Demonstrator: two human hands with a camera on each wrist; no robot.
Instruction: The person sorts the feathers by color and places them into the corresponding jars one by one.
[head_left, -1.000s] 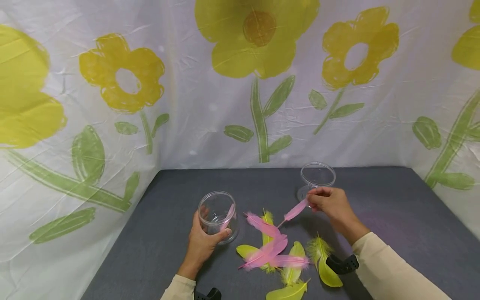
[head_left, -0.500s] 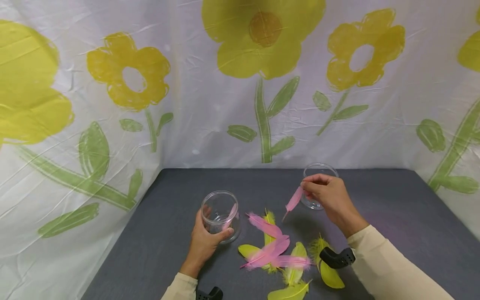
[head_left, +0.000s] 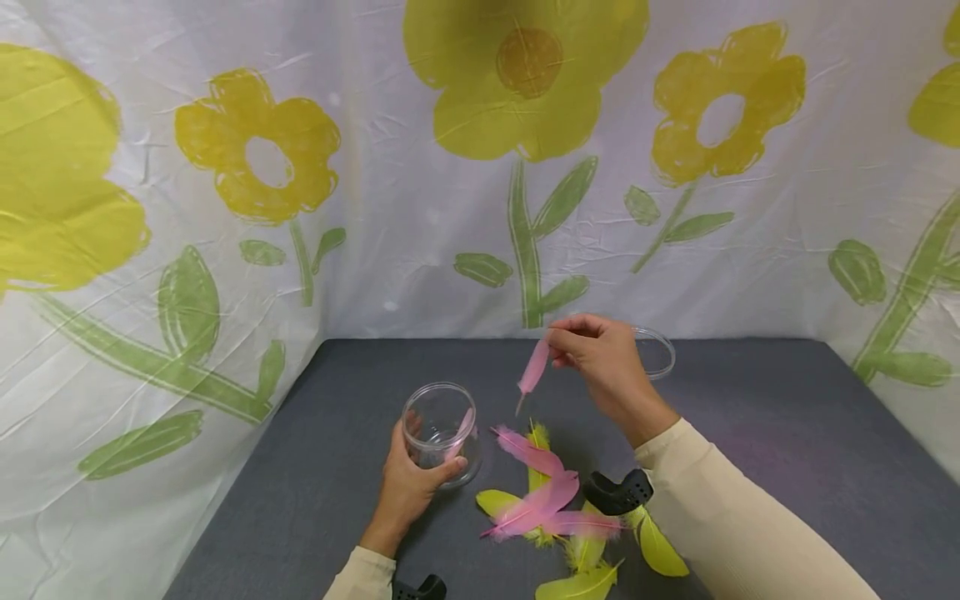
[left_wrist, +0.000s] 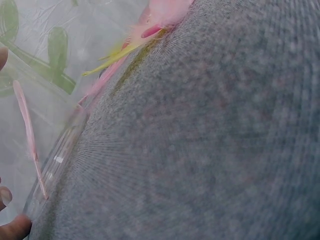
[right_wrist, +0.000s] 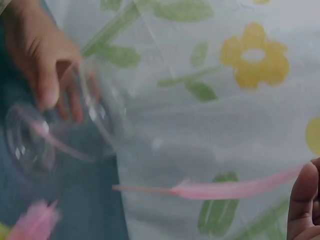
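A: What has the right hand (head_left: 603, 367) got?

B: A pink feather (head_left: 533, 371), pinched at its broad end between thumb and fingertips, quill hanging down. The grip is clamped on it, and it is held in the air above the grey counter (head_left: 787, 425), a little to the right of and beyond the near jar.

A: And the left hand (head_left: 408, 483)?

B: Its grip is wrapped round a clear plastic jar (head_left: 440, 429) standing upright on the counter, left of centre. One pink feather (head_left: 457, 433) already leans inside that jar against its wall.

A: Is there another jar?

B: Yes, a second clear jar (head_left: 658, 354) sits farther back on the right, partly hidden behind the right hand.

A: What lies between the arms?

B: A loose heap of pink feathers (head_left: 536, 492) and yellow-green feathers (head_left: 592, 554) on the near part of the counter, overlapping each other, just right of the held jar.

A: Behind it all?

B: A white sheet printed with yellow flowers (head_left: 255, 158) hangs along the far and left sides.
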